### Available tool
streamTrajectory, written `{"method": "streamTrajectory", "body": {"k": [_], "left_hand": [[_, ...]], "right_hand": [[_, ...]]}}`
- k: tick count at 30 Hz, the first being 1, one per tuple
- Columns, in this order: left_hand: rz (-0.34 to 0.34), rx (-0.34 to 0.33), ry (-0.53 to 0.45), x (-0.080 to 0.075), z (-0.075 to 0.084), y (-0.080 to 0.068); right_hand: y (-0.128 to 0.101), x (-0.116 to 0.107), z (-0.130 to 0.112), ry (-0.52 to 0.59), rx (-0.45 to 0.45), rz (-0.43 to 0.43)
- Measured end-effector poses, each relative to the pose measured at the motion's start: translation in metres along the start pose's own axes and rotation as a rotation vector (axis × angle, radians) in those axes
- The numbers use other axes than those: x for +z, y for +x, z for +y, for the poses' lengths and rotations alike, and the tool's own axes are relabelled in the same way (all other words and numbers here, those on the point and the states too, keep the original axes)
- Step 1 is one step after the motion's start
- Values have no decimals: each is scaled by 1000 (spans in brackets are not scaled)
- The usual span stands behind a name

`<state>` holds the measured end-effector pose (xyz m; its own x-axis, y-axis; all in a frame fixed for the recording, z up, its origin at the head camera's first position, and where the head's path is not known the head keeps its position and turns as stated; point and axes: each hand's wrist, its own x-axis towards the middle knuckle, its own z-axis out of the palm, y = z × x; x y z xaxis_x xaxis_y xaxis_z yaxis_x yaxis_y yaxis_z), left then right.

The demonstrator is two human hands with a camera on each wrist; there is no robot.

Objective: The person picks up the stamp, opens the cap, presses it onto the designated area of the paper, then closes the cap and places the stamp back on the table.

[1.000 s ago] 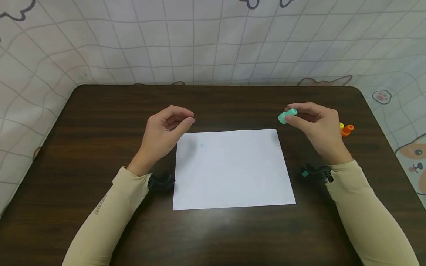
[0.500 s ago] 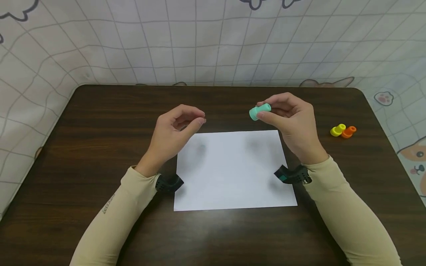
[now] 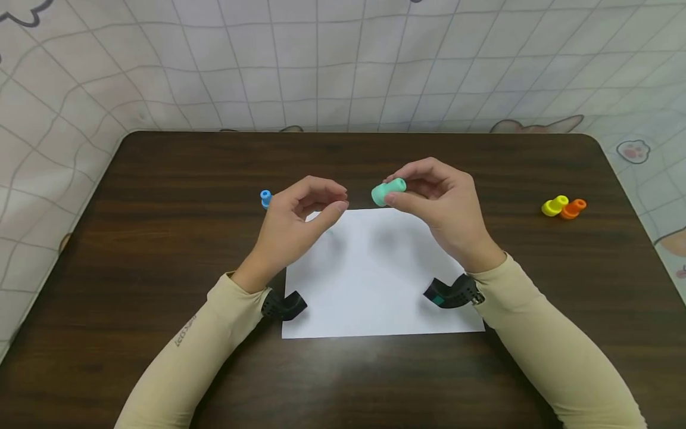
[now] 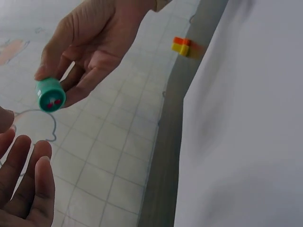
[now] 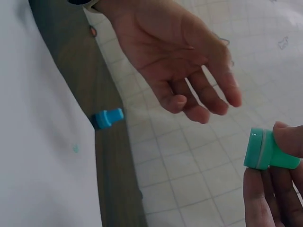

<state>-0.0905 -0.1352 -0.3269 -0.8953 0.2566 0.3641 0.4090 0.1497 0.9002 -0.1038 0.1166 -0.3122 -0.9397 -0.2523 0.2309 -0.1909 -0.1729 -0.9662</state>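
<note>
My right hand (image 3: 423, 190) pinches a small green stamp (image 3: 388, 192) above the far edge of the white sheet of paper (image 3: 375, 280). In the left wrist view the green stamp (image 4: 49, 94) shows a round face with red marks, and in the right wrist view the green stamp (image 5: 267, 152) sits at my fingertips (image 5: 289, 139). My left hand (image 3: 305, 211) hovers just left of it, empty, fingers loosely curled (image 5: 203, 101). A faint green mark (image 5: 75, 149) is on the paper.
A small blue stamp (image 3: 265, 198) lies on the dark wooden table (image 3: 161, 196) left of my left hand. A yellow stamp (image 3: 554, 206) and an orange stamp (image 3: 573, 208) lie together at the right. A tiled cloth backdrop (image 3: 343, 59) stands behind the table.
My right hand has carried the green stamp leftwards from the right side to above the paper's far edge, close to my left hand. The left hand shifted slightly right, uncovering the blue stamp.
</note>
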Motion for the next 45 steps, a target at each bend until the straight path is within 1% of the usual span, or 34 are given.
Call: {"method": "streamTrajectory", "body": {"k": [7, 11, 14, 18, 23, 27, 32, 35, 39, 42, 45], "left_hand": [[-3, -3, -11, 5, -1, -7], [9, -5, -39, 10, -4, -9], [20, -6, -61, 13, -5, -9], [32, 7, -73, 16, -6, -10], [38, 20, -84, 18, -9, -12], [35, 28, -101, 18, -9, -14], [50, 55, -121, 20, -10, -16], [72, 90, -138, 21, -10, -16], [104, 135, -184, 22, -9, -16], [121, 147, -210, 23, -7, -17], [141, 150, -216, 24, -7, -17]], "right_hand": [[-2, 12, 7, -7, 58, -42], [-4, 16, 10, -36, 79, -38], [-7, 18, 12, -62, 79, -24], [-9, 22, 14, -53, 74, -13], [-11, 26, 17, 22, 88, -15], [-12, 29, 18, 86, 118, -8], [-13, 32, 20, 134, 149, -3], [-14, 35, 20, 173, 161, 9], [-16, 39, 21, 270, 170, 15], [-16, 42, 22, 331, 174, 19], [-17, 44, 22, 357, 180, 30]]}}
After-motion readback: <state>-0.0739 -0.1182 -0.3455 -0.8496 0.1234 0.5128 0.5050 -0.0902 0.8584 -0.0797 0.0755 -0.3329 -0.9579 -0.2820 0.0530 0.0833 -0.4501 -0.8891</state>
